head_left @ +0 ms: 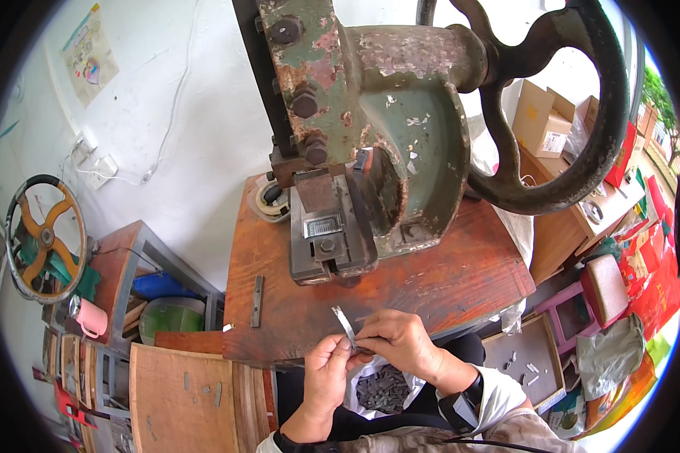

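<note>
Near the front edge of the wooden bench, a thin shiny metal strip stands up out of my left hand, pinched between its thumb and fingers. My right hand is closed at the strip's lower end, its fingertips meeting those of the left; they partly hide that end. Beneath both hands, a white bag holds many small grey metal pieces. Beyond them stands a worn green hand press, with a metal die block at its base.
A large dark handwheel juts out at the press's right. On the wooden bench lies a narrow metal bar. A wooden board with loose pieces is at lower left, a shallow tray at lower right. A pink mug stands left.
</note>
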Motion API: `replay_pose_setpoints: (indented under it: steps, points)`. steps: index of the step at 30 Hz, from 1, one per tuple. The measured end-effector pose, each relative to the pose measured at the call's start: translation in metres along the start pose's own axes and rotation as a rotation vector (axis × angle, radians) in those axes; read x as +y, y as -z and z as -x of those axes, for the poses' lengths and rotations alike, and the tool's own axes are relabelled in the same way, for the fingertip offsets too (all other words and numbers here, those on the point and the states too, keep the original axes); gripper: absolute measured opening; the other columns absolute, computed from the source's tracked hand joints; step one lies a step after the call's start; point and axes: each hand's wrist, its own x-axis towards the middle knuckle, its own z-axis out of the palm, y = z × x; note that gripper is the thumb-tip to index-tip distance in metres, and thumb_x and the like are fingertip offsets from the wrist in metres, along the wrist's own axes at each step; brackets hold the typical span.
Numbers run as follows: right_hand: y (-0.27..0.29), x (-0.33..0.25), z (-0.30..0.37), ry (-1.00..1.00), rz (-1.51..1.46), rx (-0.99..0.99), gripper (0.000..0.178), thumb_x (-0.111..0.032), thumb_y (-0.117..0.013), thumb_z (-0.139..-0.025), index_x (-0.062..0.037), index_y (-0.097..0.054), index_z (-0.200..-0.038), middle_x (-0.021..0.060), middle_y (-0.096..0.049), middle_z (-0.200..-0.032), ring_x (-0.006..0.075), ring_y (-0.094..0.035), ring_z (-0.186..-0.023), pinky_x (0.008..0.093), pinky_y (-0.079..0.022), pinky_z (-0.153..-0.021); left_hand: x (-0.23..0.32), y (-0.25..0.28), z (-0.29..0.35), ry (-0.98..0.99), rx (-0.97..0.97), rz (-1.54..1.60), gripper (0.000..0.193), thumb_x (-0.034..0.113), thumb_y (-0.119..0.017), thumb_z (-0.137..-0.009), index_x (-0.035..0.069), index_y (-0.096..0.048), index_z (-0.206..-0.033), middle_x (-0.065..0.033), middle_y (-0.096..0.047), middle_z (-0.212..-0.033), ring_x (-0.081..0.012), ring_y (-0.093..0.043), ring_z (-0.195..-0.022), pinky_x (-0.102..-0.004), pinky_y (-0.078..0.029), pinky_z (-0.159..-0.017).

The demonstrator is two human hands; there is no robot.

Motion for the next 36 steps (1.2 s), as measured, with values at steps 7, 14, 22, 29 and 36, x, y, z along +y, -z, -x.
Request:
replay_pose_setpoints:
  steps: [7,14,22,29,36]
  points:
    - [0.005,0.002,-0.004,0.106,0.085,-0.091,0.011,-0.002,-0.069,-0.071,-0.0022,-0.069,-0.082,0.0122,-0.065,-0.08,0.0259,-0.065,-0.073,0.0317,-0.052,-0.064,-0.004,0.0,0.001,0.004,0.027,-0.131,0.022,0.012,-0.045,-0.096,-0.007,-0.057,-0.097,-0.0149,-0.062,-0.093,-0.0213,-0.063,-0.081,-0.034,-0.055,-0.074]
    - [0.016,0.003,-0.009,0.063,0.055,-0.23,0.011,-0.003,-0.069,-0.071,-0.0019,-0.068,-0.082,0.0118,-0.065,-0.079,0.0265,-0.065,-0.072,0.0322,-0.052,-0.064,-0.002,-0.003,0.001,0.052,0.01,-0.151,0.019,0.006,-0.043,-0.095,-0.007,-0.057,-0.094,-0.013,-0.062,-0.089,-0.0203,-0.063,-0.081,-0.0335,-0.056,-0.074]
    - [0.021,0.006,-0.011,0.108,0.079,-0.314,0.009,-0.004,-0.068,-0.073,-0.0022,-0.067,-0.081,0.0107,-0.065,-0.078,0.0281,-0.064,-0.071,0.0326,-0.052,-0.063,0.002,-0.004,0.001,0.08,-0.028,-0.199,0.017,0.003,-0.044,-0.093,-0.008,-0.056,-0.091,-0.0127,-0.061,-0.087,-0.0205,-0.063,-0.079,-0.0341,-0.056,-0.073]
    - [0.015,0.004,-0.008,0.266,0.251,-0.319,0.007,-0.007,-0.062,-0.073,-0.0052,-0.062,-0.079,0.0108,-0.06,-0.074,0.0314,-0.06,-0.069,0.0391,-0.05,-0.061,0.0,-0.002,0.001,0.058,-0.002,-0.231,0.018,0.004,-0.043,-0.093,-0.008,-0.056,-0.09,-0.0134,-0.062,-0.087,-0.0214,-0.064,-0.079,-0.0335,-0.056,-0.073]
    - [0.009,0.004,-0.005,0.248,0.209,-0.189,0.009,-0.005,-0.063,-0.071,-0.0026,-0.062,-0.08,0.0119,-0.061,-0.077,0.0313,-0.06,-0.072,0.0384,-0.051,-0.062,0.002,-0.005,0.0,0.058,0.03,-0.258,0.018,0.005,-0.044,-0.094,-0.008,-0.057,-0.092,-0.0137,-0.063,-0.088,-0.022,-0.064,-0.079,-0.034,-0.056,-0.074]
